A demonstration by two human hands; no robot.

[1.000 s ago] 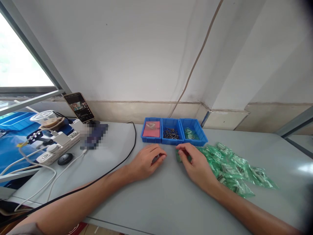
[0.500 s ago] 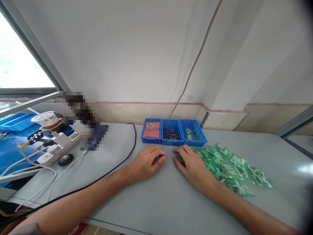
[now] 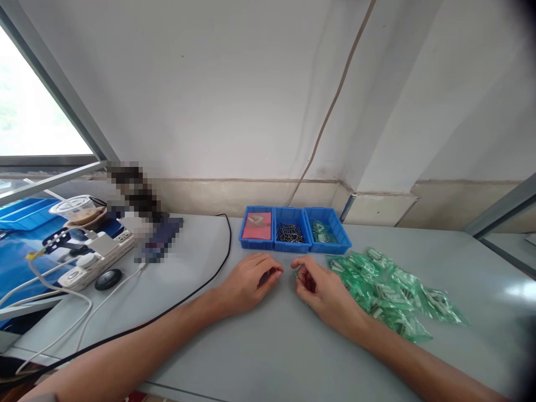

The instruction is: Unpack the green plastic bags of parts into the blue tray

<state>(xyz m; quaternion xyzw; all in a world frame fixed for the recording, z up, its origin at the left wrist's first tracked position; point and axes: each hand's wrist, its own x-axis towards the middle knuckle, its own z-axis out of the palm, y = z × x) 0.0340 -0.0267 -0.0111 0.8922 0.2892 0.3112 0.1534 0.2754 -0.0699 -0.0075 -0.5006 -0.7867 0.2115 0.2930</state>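
Observation:
My left hand [image 3: 253,282] rests on the grey table with its fingers curled and the thumb close to the index fingertip. Whatever may be in that pinch is too small to name. Just across a narrow gap, my right hand [image 3: 324,290] is closed, its fingers bent in toward the thumb. A faint greenish bit shows by its fingertips, but what it is I cannot make out. Beside the right hand lies a pile of green plastic bags [image 3: 387,290] holding pale, rod-like pieces.
Behind my hands stand three blue bins: one with a red packet [image 3: 257,225], one with dark screws [image 3: 290,233], one with a small green bag [image 3: 321,231]. A black cable [image 3: 209,276] crosses my left forearm. Left are a mouse [image 3: 108,279] and power strip [image 3: 75,274].
My right hand has drawn its fingers in and shifted slightly left, off the near edge of the green bags. My left hand keeps nearly the same pose. The view has tilted a little.

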